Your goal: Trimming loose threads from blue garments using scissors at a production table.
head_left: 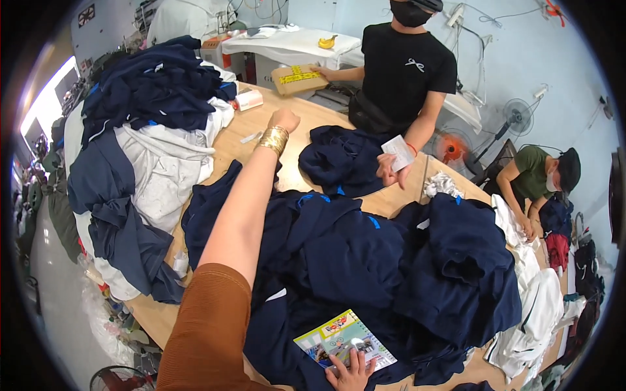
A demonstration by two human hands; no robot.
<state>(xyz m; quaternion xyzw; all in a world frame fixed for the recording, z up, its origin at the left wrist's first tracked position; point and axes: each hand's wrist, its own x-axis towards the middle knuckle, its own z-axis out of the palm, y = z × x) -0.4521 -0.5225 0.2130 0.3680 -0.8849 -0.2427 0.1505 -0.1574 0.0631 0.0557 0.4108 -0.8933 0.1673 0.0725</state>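
Observation:
My left arm, in a brown sleeve, reaches far across the table. My left hand (285, 120), above a wide gold bracelet (274, 139), is closed with its fingers curled under; whatever it may hold is hidden. Just below it a small white slip (250, 137) lies on the table. At the lower edge my right hand (351, 373) rests with spread fingers on a colourful booklet (336, 335). That booklet lies on a large heap of navy blue garments (339, 260). Another navy garment (339, 156) is bunched beyond the heap.
Opposite, a person in black (407, 72) holds a cardboard box (298, 79) and a white card (398, 154). Navy and pale garments pile high on the left (163, 163). White garments (528, 313) line the right edge, where a second person (535, 173) handles cloth. A fan (515, 114) stands behind.

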